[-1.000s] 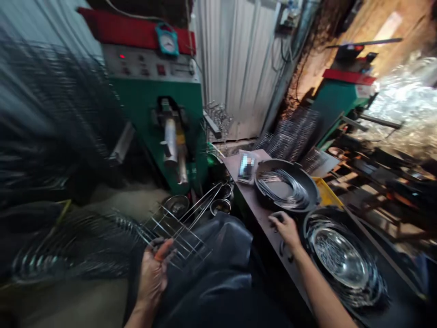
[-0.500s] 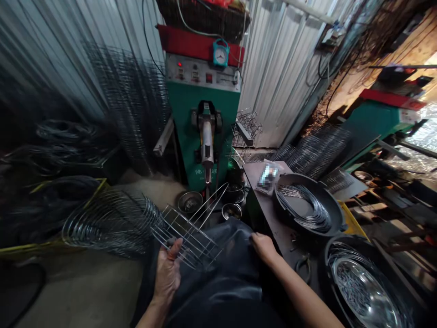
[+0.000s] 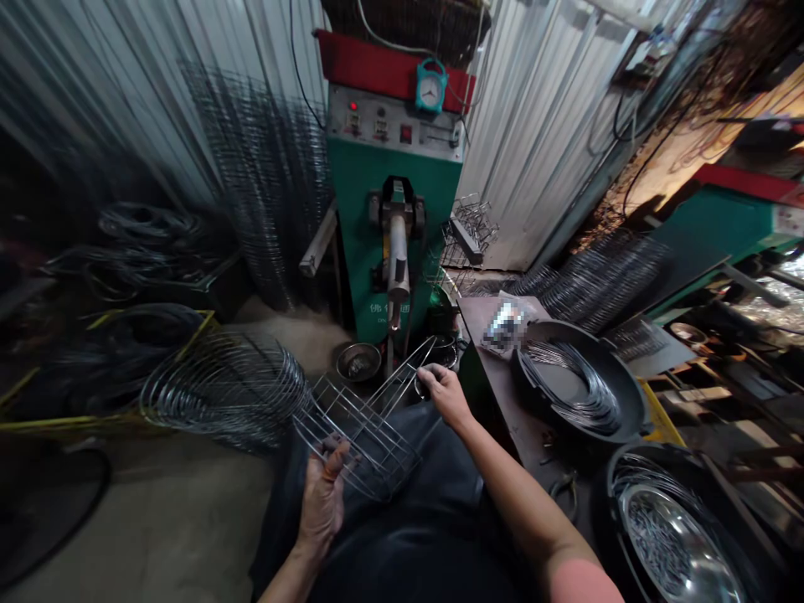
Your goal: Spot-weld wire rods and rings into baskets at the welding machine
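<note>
At the foot of a green-and-red welding machine [image 3: 393, 142], I hold a flat rectangular frame of welded steel wire [image 3: 358, 427] above my black apron [image 3: 389, 536]. My left hand [image 3: 323, 498] is curled around the frame's near edge, gripping the wires, while my right hand [image 3: 445, 395] reaches to its long far ends, with my fingertips [image 3: 428, 377] on them – I cannot tell whether they pinch. Just beyond the frame, a small round steel bowl [image 3: 358, 362] sits on the floor, and to its left lies a heap of shiny wire rings [image 3: 226, 389]. To my right, the brown metal tabletop [image 3: 487, 352] carries a round black pan [image 3: 581, 381] of coiled wire and a pair of pliers [image 3: 565, 494]. Below them, a second black pan [image 3: 604, 519] holds a shallow steel dish [image 3: 675, 536].
</note>
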Motion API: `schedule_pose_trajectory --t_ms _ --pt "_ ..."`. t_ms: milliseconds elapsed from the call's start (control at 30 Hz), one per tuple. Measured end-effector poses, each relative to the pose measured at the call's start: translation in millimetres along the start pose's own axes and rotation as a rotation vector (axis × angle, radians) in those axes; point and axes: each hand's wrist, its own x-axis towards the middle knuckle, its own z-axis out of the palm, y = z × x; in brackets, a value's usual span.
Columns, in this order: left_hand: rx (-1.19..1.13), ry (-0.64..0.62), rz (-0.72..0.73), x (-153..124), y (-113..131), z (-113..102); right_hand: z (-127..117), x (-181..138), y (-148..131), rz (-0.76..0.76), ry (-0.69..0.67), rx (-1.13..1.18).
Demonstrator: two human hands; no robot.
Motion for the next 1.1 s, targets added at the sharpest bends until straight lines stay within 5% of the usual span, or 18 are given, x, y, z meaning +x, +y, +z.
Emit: schedule_pose_trajectory --t_ms 267,367,433,600,767,1100 --pt "0.167 0.042 0.003 2.4 1.5 -13.0 10.1 1.7 9.2 0.002 0.029 0.062" --pt "0.480 0.201 0.368 3.2 29.9 -11.4 11.1 2.6 10.1 0.011 0.007 0.066" --pt "0.760 0.181 0.680 4.9 53.7 1.2 12.5 3.8 9.8 0.015 -0.012 0.062" --pt "1.518 -0.271 1.041 13.8 80.9 65.5 15.6 7.4 9.1 0.004 0.000 0.060" --pt "1.777 -0.385 1.097 28.4 64.2 104.0 12.0 11.9 9.5 0.002 0.003 0.060" --pt "1.791 -0.446 1.100 59.4 77.1 119.6 17.8 41.2 10.9 0.070 -0.039 0.307"
